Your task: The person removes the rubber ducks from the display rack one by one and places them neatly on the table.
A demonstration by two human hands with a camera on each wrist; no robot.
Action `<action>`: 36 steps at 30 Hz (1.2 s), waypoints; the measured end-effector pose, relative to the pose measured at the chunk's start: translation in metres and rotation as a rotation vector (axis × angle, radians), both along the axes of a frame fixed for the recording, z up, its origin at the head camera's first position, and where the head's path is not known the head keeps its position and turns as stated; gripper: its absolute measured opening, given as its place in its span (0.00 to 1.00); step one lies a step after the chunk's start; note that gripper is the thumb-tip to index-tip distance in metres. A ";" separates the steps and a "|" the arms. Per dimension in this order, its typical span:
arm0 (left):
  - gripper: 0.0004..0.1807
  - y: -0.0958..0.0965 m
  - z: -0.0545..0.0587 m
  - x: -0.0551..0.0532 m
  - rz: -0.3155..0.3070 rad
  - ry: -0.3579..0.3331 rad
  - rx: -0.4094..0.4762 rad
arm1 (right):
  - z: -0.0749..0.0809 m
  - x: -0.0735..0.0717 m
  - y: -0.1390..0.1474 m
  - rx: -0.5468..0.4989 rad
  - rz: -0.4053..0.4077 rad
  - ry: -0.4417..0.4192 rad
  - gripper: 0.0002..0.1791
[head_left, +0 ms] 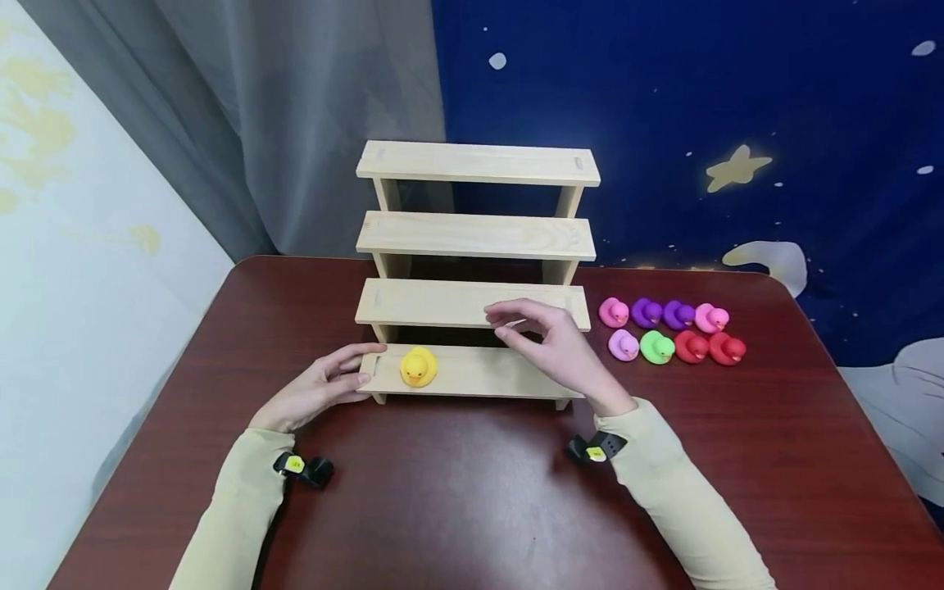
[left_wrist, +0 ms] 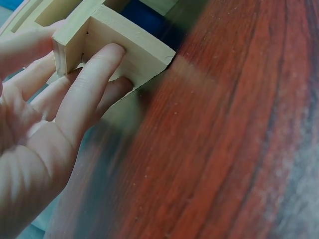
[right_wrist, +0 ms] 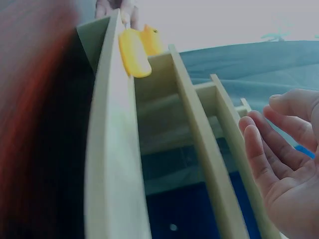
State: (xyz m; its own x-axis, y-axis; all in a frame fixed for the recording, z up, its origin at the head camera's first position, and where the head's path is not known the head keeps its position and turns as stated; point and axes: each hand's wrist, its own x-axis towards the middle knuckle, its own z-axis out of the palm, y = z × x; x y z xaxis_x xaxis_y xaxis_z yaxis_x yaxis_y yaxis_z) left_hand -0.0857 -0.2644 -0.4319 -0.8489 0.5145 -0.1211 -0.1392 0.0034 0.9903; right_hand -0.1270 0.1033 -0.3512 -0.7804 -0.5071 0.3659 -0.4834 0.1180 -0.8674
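A pale wooden stepped stand [head_left: 472, 303] with several tiers stands on the table. On the left part of its lowest step sits a yellow rubber duck [head_left: 418, 367], also seen as a yellow duck [right_wrist: 134, 52] in the right wrist view. My left hand [head_left: 317, 385] grips the left end of that step. In the left wrist view, the left hand's fingers [left_wrist: 89, 89] lie against the side panel under the board. Over the right part of the lower steps hovers my right hand [head_left: 549, 340], its fingers loosely bent and nothing between them.
Right of the stand are two rows of small rubber ducks, among them a purple duck [head_left: 646, 313], a green duck [head_left: 657, 347] and a red duck [head_left: 727, 349]. A grey curtain [head_left: 324, 98] and a dark blue cloth [head_left: 664, 106] hang behind the brown table [head_left: 457, 508].
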 end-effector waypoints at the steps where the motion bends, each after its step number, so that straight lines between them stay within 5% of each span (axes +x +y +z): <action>1: 0.29 0.000 0.000 0.000 0.003 0.002 -0.001 | -0.002 0.001 -0.003 0.003 0.006 -0.006 0.14; 23: 0.29 0.001 0.000 0.001 0.008 -0.006 0.003 | -0.024 -0.001 -0.051 0.131 0.233 -0.038 0.16; 30: 0.29 0.000 -0.001 0.001 0.002 -0.009 0.000 | -0.033 0.001 -0.065 0.199 0.186 0.040 0.20; 36: 0.28 0.001 -0.001 0.001 0.003 -0.004 0.011 | -0.039 0.006 -0.077 0.234 0.154 0.019 0.24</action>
State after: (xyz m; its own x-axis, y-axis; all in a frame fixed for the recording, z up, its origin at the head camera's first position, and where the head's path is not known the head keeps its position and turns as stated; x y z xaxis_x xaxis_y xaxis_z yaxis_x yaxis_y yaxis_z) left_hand -0.0843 -0.2636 -0.4324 -0.8498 0.5136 -0.1188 -0.1429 -0.0075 0.9897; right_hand -0.1214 0.0268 -0.3901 -0.6817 -0.6917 0.2384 -0.5268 0.2380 -0.8160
